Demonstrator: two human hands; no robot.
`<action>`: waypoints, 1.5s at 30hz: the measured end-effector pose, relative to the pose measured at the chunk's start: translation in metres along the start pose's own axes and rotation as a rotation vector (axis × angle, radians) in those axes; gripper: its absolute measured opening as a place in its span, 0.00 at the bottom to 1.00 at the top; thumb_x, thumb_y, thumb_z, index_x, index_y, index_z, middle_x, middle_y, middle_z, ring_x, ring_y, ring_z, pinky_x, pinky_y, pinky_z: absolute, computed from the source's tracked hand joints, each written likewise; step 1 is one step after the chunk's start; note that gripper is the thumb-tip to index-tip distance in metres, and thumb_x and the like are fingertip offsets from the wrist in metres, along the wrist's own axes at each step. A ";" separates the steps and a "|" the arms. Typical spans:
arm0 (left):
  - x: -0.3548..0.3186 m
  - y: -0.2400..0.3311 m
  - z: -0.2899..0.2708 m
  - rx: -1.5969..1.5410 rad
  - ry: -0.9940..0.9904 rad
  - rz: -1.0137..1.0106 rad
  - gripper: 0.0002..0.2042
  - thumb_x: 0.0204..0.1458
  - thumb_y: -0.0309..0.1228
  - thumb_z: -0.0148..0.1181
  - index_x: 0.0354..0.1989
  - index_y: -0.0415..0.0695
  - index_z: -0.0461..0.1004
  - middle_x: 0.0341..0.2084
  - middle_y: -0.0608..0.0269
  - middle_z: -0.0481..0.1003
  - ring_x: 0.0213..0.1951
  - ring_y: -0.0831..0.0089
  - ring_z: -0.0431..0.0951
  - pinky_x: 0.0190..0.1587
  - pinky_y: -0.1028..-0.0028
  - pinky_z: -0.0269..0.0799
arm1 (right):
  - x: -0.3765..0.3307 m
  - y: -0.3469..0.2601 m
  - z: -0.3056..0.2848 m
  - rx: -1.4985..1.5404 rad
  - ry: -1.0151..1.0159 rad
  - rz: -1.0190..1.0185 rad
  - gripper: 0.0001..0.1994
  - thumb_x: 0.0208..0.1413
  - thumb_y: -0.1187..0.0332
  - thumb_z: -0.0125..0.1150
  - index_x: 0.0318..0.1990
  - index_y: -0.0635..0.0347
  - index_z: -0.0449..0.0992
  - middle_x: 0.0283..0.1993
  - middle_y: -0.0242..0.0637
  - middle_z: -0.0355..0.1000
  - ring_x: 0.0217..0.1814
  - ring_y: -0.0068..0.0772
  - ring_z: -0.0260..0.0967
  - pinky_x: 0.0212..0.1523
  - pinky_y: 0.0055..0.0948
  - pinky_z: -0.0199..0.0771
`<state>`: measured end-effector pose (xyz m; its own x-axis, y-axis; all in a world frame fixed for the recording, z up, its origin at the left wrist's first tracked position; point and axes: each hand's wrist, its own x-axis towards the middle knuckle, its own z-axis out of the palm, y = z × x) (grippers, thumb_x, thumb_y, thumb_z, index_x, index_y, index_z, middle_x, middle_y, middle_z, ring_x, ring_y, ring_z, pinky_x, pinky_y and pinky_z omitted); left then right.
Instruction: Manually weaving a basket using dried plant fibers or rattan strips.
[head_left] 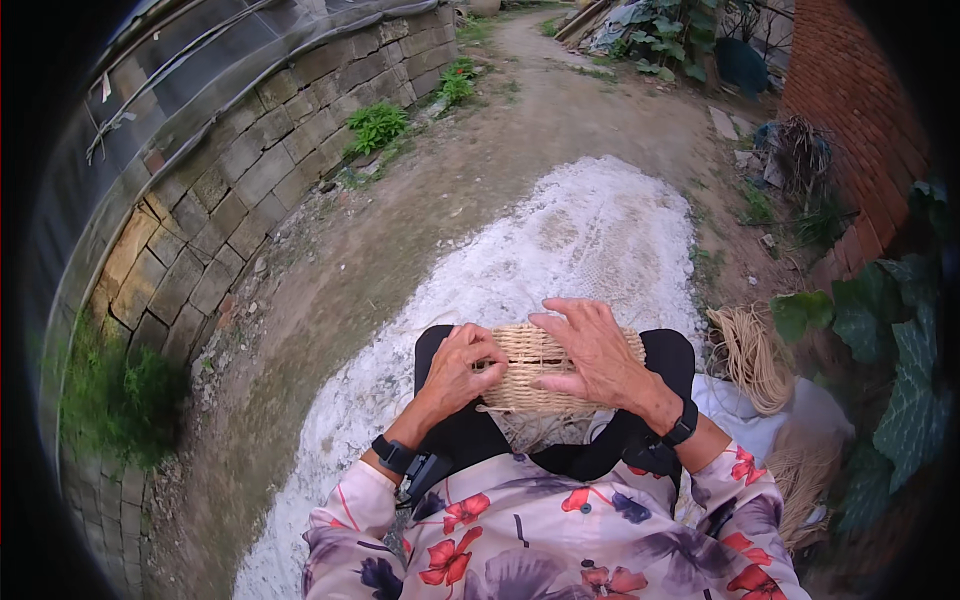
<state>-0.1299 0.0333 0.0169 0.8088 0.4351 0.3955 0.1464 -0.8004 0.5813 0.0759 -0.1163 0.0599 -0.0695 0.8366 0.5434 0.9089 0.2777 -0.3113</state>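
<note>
A tan woven straw mat (530,352) rests on my lap over black trousers (670,352). My left hand (458,368) pinches strands at the mat's left edge, fingers curled on the weave. My right hand (598,352) lies on top of the mat's right part, fingers spread and pressing on it, thumb pointing left under the weave. Loose straw ends (535,425) hang from the near edge of the mat. Both wrists wear black bands, and my sleeves are floral.
A bundle of loose straw (748,355) lies on the ground at my right, with more straw (805,475) nearer. White powdery ground (560,240) stretches ahead. A stone block wall (240,170) runs along the left, a brick wall (850,110) and leafy plants (900,330) on the right.
</note>
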 end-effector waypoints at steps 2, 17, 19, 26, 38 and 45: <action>-0.002 -0.003 0.002 -0.037 -0.027 -0.044 0.04 0.46 0.29 0.64 0.30 0.47 0.80 0.37 0.60 0.73 0.44 0.61 0.72 0.46 0.66 0.70 | -0.009 -0.015 0.005 -0.090 -0.052 -0.125 0.31 0.49 0.53 0.68 0.58 0.60 0.68 0.56 0.48 0.65 0.61 0.49 0.61 0.60 0.45 0.58; -0.062 0.015 -0.004 0.116 -0.199 0.014 0.14 0.47 0.33 0.69 0.40 0.44 0.76 0.40 0.59 0.74 0.46 0.59 0.75 0.47 0.65 0.72 | 0.014 0.020 0.044 0.017 -0.095 0.155 0.15 0.62 0.57 0.54 0.41 0.61 0.75 0.36 0.48 0.75 0.42 0.52 0.74 0.41 0.49 0.72; -0.062 0.016 0.007 0.039 -0.180 0.019 0.11 0.49 0.28 0.67 0.41 0.42 0.78 0.35 0.58 0.76 0.38 0.59 0.79 0.41 0.66 0.75 | 0.014 0.020 0.042 0.076 -0.079 0.182 0.14 0.61 0.59 0.54 0.39 0.62 0.76 0.36 0.47 0.76 0.41 0.51 0.74 0.43 0.48 0.72; -0.046 0.063 0.024 0.033 -0.067 0.221 0.05 0.51 0.27 0.64 0.35 0.43 0.76 0.21 0.59 0.68 0.24 0.60 0.75 0.26 0.64 0.70 | -0.006 0.048 -0.001 0.431 -0.109 0.301 0.18 0.67 0.58 0.44 0.48 0.61 0.77 0.41 0.46 0.78 0.43 0.43 0.77 0.46 0.36 0.73; -0.049 0.064 0.001 0.066 0.146 -0.188 0.05 0.52 0.26 0.65 0.35 0.41 0.77 0.34 0.56 0.76 0.25 0.66 0.77 0.28 0.69 0.73 | -0.064 0.036 -0.020 0.477 0.281 0.376 0.06 0.51 0.79 0.56 0.37 0.63 0.75 0.32 0.33 0.67 0.30 0.23 0.66 0.32 0.24 0.67; -0.055 0.043 -0.003 -0.099 0.009 -0.483 0.05 0.53 0.26 0.64 0.34 0.40 0.75 0.21 0.60 0.77 0.23 0.70 0.77 0.28 0.72 0.72 | -0.067 0.034 -0.001 0.391 0.202 0.191 0.08 0.47 0.81 0.54 0.35 0.62 0.75 0.32 0.35 0.68 0.34 0.32 0.69 0.35 0.30 0.69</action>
<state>-0.1697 -0.0241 0.0226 0.6567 0.7509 0.0699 0.4481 -0.4630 0.7647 0.1120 -0.1637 0.0136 0.2003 0.7923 0.5764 0.6722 0.3168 -0.6692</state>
